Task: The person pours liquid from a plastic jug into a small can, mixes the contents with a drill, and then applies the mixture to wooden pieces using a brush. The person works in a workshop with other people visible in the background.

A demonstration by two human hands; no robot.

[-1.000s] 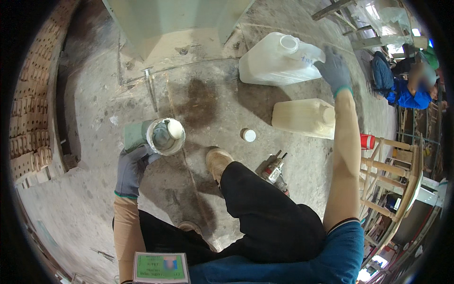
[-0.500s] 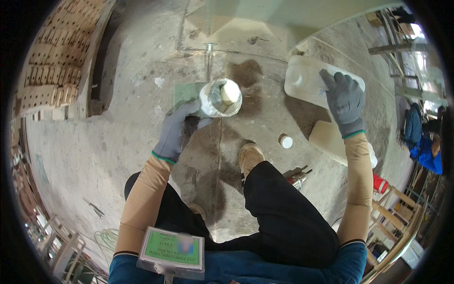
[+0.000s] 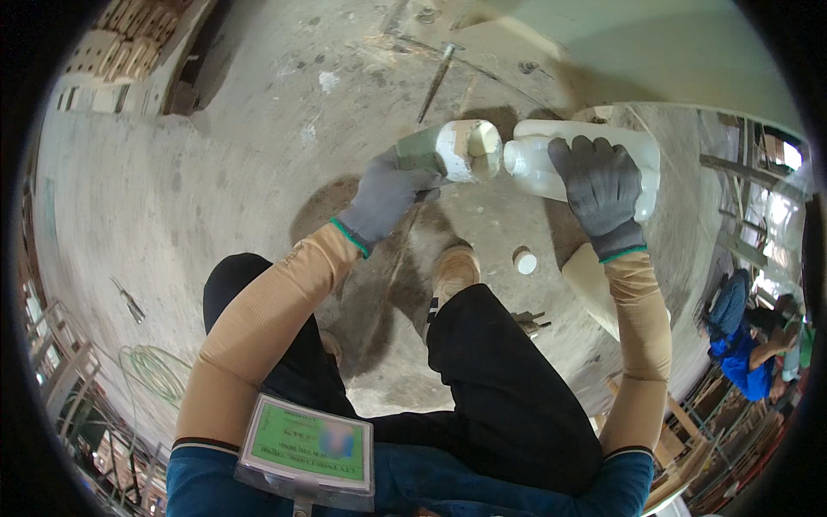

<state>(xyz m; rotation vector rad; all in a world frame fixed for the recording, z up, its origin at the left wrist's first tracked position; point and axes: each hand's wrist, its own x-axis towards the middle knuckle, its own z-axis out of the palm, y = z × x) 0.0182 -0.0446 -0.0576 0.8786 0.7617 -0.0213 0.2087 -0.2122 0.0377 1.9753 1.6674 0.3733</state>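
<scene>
My left hand (image 3: 386,196), in a grey glove with a green cuff, is wrapped round a clear jar (image 3: 465,153) with a whitish, smeared band. The jar lies tilted, its mouth facing right, and something cream-coloured shows inside. In my right hand (image 3: 600,185), gloved alike, is a translucent white jug (image 3: 642,159), held by its handle. The jug's neck points left at the jar's mouth, close to it; whether they touch I cannot tell. Any liquid passing between them cannot be made out. Below, a small white cap (image 3: 525,261) rests on the concrete floor.
A second cream-white jug (image 3: 590,284) lies partly behind my right forearm. A metal tool (image 3: 530,322) sits beside my right knee. Stacked drilled wooden pieces (image 3: 121,43) stand at far left, a coiled hose (image 3: 155,372) lower left. Another person in blue (image 3: 739,358) is at far right.
The jar has moved right and tipped sideways toward the jug. My right hand has brought the jug's neck round to face it. The view has also shifted.
</scene>
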